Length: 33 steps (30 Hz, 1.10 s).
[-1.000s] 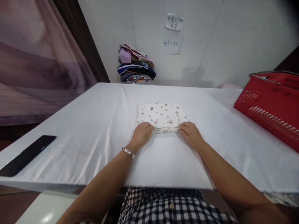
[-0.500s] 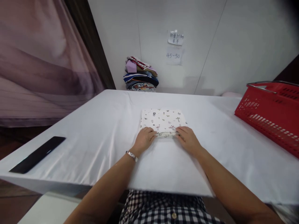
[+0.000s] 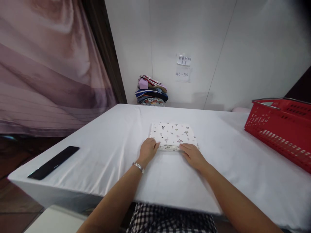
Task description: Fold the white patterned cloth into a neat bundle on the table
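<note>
Folded cloth (image 3: 173,133), white with small printed motifs, lies flat on the desk (image 3: 109,139), at and just beyond the fingers of the left hand (image 3: 147,150) and the right hand (image 3: 194,156). Nearest, on the body side of the fingers, checked clothing (image 3: 170,218) shows past the desk's edge. Just behind the left fingers, a silvery bracelet (image 3: 138,167) circles the wrist. Well to the left of them lies a flat black object (image 3: 54,162). The left fingers bend at the cloth's near left corner; the right ones lie on its near edge, toward the right. I cannot tell whether either set pinches the layers. Well to the right of the fingers stands a red basket (image 3: 279,129). Far beyond the fingers, a stack of folded fabrics (image 3: 152,92) rises by the wall (image 3: 184,29).
</note>
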Each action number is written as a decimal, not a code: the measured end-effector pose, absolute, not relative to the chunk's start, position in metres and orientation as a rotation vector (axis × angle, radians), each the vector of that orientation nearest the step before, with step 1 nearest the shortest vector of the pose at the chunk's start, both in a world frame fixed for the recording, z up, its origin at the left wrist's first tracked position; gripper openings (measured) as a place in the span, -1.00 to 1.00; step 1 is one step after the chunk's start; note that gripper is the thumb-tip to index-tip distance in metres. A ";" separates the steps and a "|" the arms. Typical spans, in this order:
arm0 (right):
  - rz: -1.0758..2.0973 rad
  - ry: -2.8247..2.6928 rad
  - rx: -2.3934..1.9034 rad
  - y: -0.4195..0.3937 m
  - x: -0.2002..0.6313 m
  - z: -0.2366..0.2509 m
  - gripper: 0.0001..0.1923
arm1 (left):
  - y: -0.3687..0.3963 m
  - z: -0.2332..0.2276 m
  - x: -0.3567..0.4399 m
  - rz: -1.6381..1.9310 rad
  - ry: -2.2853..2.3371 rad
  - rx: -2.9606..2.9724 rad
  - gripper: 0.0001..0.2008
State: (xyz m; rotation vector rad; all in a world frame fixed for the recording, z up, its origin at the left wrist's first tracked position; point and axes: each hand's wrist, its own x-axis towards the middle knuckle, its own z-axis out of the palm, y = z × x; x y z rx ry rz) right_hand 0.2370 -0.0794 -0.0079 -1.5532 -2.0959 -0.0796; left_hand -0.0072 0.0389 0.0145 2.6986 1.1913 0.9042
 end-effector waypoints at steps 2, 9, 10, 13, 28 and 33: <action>-0.097 -2.101 -1.558 -0.078 0.236 -0.008 -0.61 | 0.033 0.017 0.004 0.939 1.151 2.722 -0.68; -0.120 -2.090 -1.545 -0.081 0.235 -0.010 -0.59 | 0.019 0.001 0.028 0.702 0.843 2.956 -0.59; -0.117 -2.080 -1.541 -0.082 0.235 -0.010 -0.59 | 0.020 -0.002 0.027 0.664 0.839 2.961 -0.58; -0.086 -2.043 -1.545 -0.081 0.233 -0.006 -0.64 | 0.021 -0.008 0.023 0.617 0.837 2.961 -0.57; -0.055 -1.899 -1.908 -0.067 0.259 -0.020 -0.55 | 0.036 0.018 0.002 0.780 1.479 2.522 -0.54; -0.036 -1.863 -1.917 -0.065 0.258 -0.020 -0.53 | 0.064 0.026 -0.001 0.919 1.673 2.260 -0.79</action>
